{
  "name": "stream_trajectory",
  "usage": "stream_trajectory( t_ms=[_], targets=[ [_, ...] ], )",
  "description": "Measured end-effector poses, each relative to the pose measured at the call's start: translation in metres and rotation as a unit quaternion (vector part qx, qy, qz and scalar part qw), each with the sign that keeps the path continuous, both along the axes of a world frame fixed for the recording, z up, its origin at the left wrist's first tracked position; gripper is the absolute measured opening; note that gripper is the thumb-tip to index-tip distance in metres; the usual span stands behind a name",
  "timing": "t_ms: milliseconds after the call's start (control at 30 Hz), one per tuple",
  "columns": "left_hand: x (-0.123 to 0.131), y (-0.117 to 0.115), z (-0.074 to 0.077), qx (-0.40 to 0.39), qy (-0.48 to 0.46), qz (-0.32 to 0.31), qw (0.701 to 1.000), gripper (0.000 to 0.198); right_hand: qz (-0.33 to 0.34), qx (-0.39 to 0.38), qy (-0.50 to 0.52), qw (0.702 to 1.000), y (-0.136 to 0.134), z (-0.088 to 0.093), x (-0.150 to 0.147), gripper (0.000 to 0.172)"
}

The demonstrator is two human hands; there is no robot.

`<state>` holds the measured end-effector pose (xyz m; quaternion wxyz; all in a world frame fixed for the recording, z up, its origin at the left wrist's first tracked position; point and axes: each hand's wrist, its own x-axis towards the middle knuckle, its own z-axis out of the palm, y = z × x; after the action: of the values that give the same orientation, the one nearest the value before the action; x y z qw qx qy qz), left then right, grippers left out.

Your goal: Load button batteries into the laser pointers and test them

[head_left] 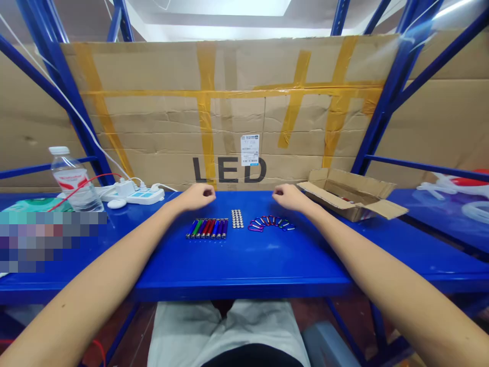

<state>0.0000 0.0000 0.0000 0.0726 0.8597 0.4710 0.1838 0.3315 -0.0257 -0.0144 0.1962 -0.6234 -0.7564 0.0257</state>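
A row of several small coloured flashlights (207,228) lies on the blue table (244,260). To its right sits a block of small silver button cells (237,218), then an arc of coloured carabiners (270,223). My left hand (197,196) rests on the table behind the flashlights, fingers curled into a loose fist, with nothing visible in it. Behind the carabiners my right hand (289,197) rests the same way, curled with nothing seen inside. Neither hand touches the parts.
An open cardboard box (351,196) stands at the right. A water bottle (75,181), a white power strip (133,193) with cables and a white mouse (116,204) are at the left. A taped cardboard wall marked LED (229,171) closes the back. Blue rack posts (385,102) flank the table.
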Motion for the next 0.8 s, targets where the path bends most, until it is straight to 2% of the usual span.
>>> stream_trajectory(
  t_ms=[67,167,300,367,533,800],
  targets=[
    [0.017,-0.015,0.002,-0.03,0.001,-0.079,0.996,0.018,0.13,0.026,0.043,0.99,-0.015,0.004,-0.017,0.02],
    [0.036,-0.031,0.002,-0.051,0.01,-0.142,0.989,0.017,0.308,0.049,0.072,0.947,-0.043,0.006,-0.05,0.024],
    [0.042,-0.039,0.0,-0.072,0.007,-0.146,0.987,0.016,0.427,0.069,0.059,0.9,-0.073,0.002,-0.084,0.031],
    [0.04,-0.039,0.0,-0.081,0.004,-0.143,0.986,0.016,0.445,0.06,0.048,0.892,-0.079,0.001,-0.09,0.033],
    [0.038,-0.039,0.001,-0.1,0.02,-0.136,0.985,0.017,0.445,0.036,0.02,0.895,-0.08,-0.002,-0.089,0.035],
    [0.039,-0.04,0.0,-0.09,0.04,-0.134,0.986,0.014,0.455,0.019,0.008,0.89,-0.082,-0.004,-0.091,0.037]
  ],
)
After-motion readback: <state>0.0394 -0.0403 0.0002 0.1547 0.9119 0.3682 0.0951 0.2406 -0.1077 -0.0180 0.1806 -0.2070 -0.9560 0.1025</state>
